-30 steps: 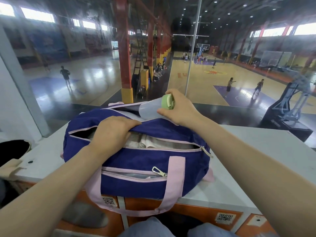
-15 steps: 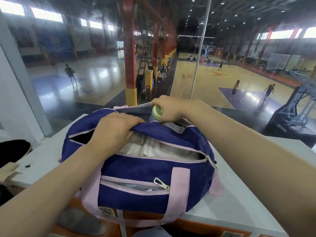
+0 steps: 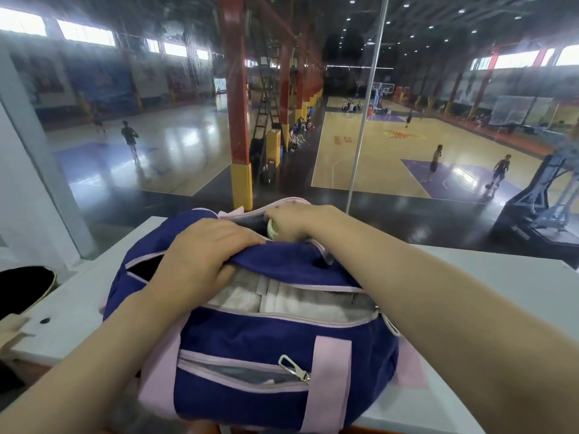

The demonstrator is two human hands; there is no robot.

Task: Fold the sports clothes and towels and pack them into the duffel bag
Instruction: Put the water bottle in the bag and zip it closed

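A navy duffel bag point(image 3: 250, 346) with pink straps and piping sits on a white ledge point(image 3: 488, 286) right in front of me. Its main zip is open, and folded white towels point(image 3: 282, 300) lie inside. My left hand point(image 3: 200, 261) grips the far flap of the opening and holds it back. My right hand point(image 3: 297, 220) reaches over the bag and grips a bottle with a pale green cap point(image 3: 272, 230), pushed down into a pocket on the bag's far side. Only the cap shows.
The ledge runs along a glass pane overlooking basketball courts with players. A black bag point(image 3: 25, 286) with a tan strap sits at the left edge. A metal zip pull point(image 3: 296, 369) hangs on the duffel's front pocket.
My right hand has lowered the bottle from above the bag into its far pocket, so the clear body is now hidden. My left hand has kept hold of the flap.
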